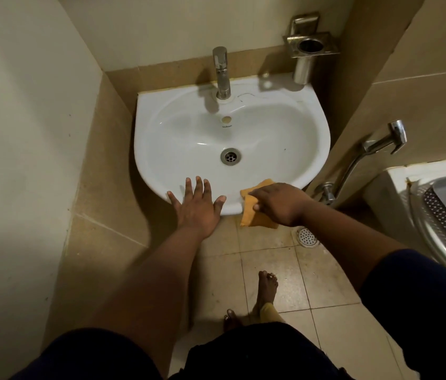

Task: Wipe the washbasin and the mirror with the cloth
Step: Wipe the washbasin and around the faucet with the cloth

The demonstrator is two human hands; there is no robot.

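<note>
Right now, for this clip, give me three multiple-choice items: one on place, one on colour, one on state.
1. Where is the cloth?
A. in the drain
B. on the basin's front rim
C. on the tap

2. The cloth's colour?
A. orange
B. blue
C. white

3. How is the left hand?
A. fisted
B. gripping the tap
C. flat, fingers spread

Answers: 1 B, it drapes over the near edge under the right hand; 2 A, its folds show orange; 3 C, the palm lies open on the rim.
</note>
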